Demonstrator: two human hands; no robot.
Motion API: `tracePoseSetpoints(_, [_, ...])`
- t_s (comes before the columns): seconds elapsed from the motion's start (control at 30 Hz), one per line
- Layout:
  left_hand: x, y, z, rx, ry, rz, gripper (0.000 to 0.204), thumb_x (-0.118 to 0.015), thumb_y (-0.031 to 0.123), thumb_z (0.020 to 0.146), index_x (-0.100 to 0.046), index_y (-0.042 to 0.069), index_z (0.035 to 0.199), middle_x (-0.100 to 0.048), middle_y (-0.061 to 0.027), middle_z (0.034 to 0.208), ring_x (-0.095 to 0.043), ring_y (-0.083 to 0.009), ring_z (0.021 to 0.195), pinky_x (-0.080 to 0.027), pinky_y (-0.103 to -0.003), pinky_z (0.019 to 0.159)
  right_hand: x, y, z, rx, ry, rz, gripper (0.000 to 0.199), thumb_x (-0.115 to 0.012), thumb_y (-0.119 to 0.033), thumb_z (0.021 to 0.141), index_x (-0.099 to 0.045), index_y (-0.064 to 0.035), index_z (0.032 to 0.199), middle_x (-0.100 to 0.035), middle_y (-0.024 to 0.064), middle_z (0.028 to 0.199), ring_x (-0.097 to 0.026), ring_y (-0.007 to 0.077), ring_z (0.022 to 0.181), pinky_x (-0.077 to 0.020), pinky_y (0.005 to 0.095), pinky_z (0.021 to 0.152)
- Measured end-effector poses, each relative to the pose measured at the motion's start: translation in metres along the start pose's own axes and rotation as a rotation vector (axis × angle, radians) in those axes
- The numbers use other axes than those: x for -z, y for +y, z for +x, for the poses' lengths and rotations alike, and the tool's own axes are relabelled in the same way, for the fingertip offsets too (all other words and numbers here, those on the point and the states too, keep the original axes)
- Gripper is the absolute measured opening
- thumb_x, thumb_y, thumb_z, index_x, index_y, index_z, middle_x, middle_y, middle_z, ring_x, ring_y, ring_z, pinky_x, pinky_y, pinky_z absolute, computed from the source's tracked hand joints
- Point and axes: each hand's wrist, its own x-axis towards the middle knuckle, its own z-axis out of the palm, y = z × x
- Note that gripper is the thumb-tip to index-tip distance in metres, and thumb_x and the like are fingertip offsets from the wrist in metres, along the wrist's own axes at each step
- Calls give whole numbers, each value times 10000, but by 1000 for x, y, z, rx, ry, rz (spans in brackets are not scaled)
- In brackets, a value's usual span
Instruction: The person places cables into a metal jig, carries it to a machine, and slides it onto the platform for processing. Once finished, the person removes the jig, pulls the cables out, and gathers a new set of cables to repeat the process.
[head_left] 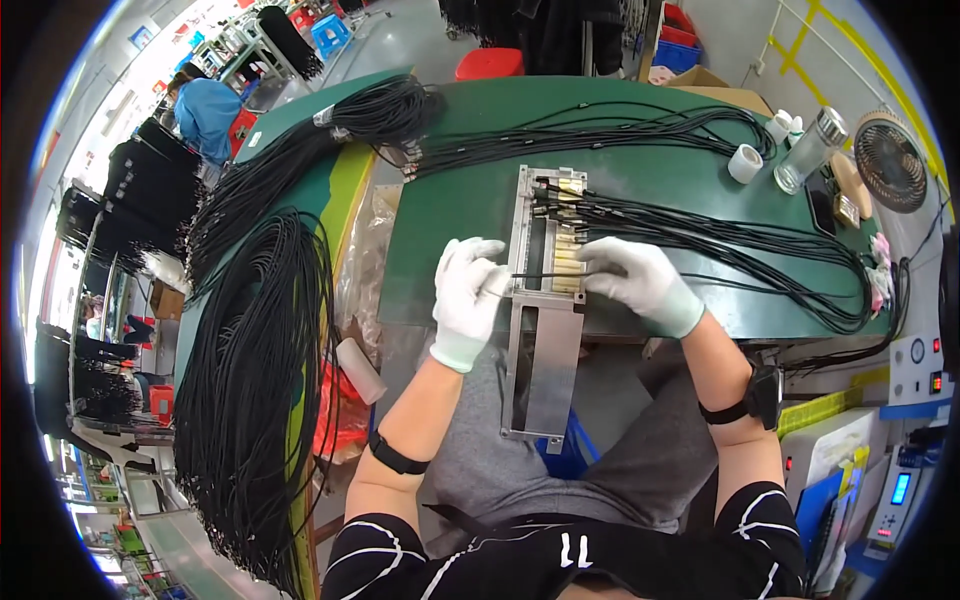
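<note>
Gloves cover both hands: left hand (pixel 470 290) and right hand (pixel 630 275) pinch one black cable (pixel 545 275) across the metal jig (pixel 545 300), frame centre.

Far right of table: tape roll (pixel 744 163), clear bottle (pixel 810 150), fan (pixel 890 160). Red stool (pixel 489 63) behind. Cable bundles (pixel 255 380) draped left.

- I saw a green table (pixel 450 215) carrying a metal fixture plate (pixel 545 240) that overhung its near edge.
- Black cables (pixel 700 225) fanned rightward across it.
- A tape roll (pixel 744 163), a clear bottle (pixel 810 150) and a small fan (pixel 890 160) stood at its far right.
</note>
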Motion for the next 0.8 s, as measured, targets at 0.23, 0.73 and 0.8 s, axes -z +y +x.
tracePoseSetpoints(0.23, [-7, 8, -3, 202, -34, -25, 108, -667, 167, 927, -693, 64, 907, -704, -107, 1080, -626, -279, 1073, -372, -468, 1092, -1, 3, -7, 67, 12, -339, 125, -728, -245, 842, -703, -126, 868, -675, 68, 804, -645, 299, 788, -514, 426, 697])
tracePoseSetpoints(0.73, [-11, 2, -8, 233, -105, 24, 153, -575, 156, 1007, -711, 99, 1043, -723, -55, 1069, -664, -212, 1038, -312, -467, 1160, 8, 4, -6, 53, -43, -471, 88, -704, -201, 837, -671, -120, 827, -628, 71, 781, -616, 302, 808, -499, 420, 718])
tracePoseSetpoints(0.8, [-11, 2, -8, 233, -113, 30, 155, -573, 155, 1007, -711, 98, 1046, -724, -56, 1069, -663, -212, 1038, -320, -466, 1155, 7, 4, -6, 124, 13, -469, 83, -720, -179, 813, -661, -121, 816, -608, 60, 779, -599, 296, 809, -485, 413, 730])
